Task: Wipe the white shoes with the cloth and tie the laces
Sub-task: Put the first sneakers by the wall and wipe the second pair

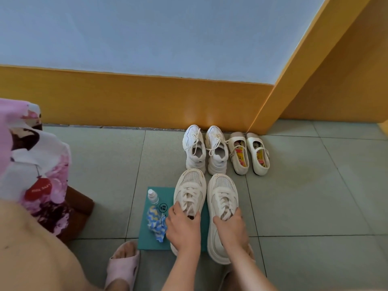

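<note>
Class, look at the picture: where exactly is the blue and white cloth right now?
The cloth lies crumpled on the teal mat, low in the head view, just left of the left hand and right below the small clear bottle.

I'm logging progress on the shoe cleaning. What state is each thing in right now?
Left hand: gripping the left cream sneaker at its opening.
Right hand: gripping the right cream sneaker at its opening.
Cloth: crumpled, lying untouched on the teal mat.
Spray bottle: upright, capped.
White sneakers by the wall: laces loose, untied.
</note>
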